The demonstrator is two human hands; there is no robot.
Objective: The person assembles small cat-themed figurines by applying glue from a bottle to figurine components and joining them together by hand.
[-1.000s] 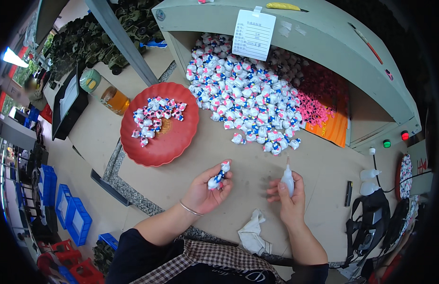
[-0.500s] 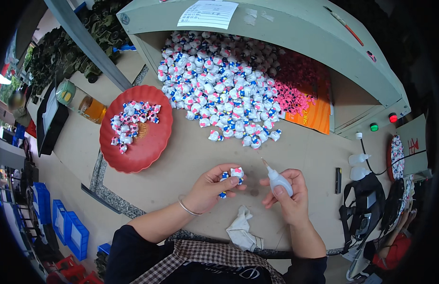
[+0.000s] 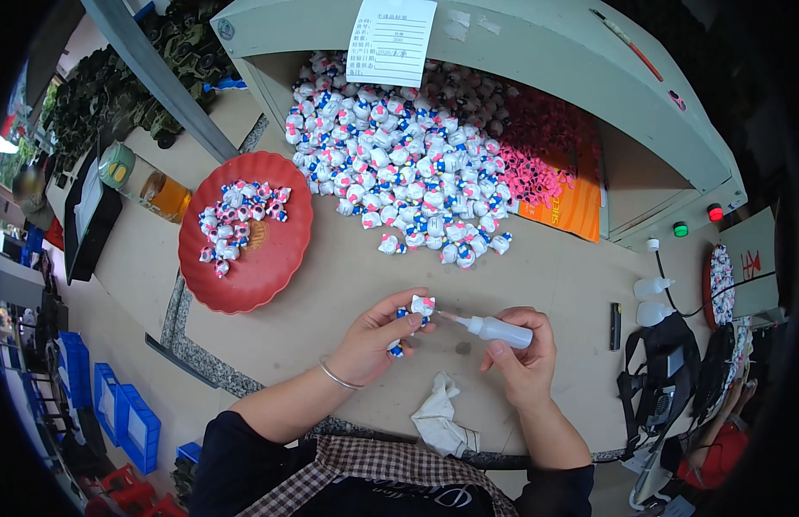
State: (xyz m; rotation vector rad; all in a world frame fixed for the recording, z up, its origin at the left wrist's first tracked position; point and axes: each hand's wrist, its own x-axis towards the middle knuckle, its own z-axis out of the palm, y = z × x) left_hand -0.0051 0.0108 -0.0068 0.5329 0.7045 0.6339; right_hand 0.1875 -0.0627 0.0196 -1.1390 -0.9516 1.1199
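Note:
Between the thumb and fingers of my left hand (image 3: 378, 338) is a small white cat figurine (image 3: 423, 306) with a pink bow and blue clothing. More blue and white parts show lower in that same hand, partly hidden by the fingers. My right hand (image 3: 524, 358) is closed around a whitish squeeze bottle (image 3: 503, 333) with a thin tip. The bottle lies nearly level, its tip pointing left at the figurine; whether they touch I cannot tell. A crumpled white cloth (image 3: 445, 418) lies on the table below my hands.
A large heap of similar figurines (image 3: 399, 164) spills from under a grey-green cabinet (image 3: 537, 52), with pink pieces (image 3: 533, 181) beside it. At left stands a red scalloped plate (image 3: 262, 289) holding figurines. Two small bottles (image 3: 651, 312) and a black lighter-like object (image 3: 615, 326) are at right.
The squeeze bottle has turned from steeply tilted to almost level, its tip now at the figurine. My left hand has shifted slightly left. The paper sheet on the cabinet now hangs lower.

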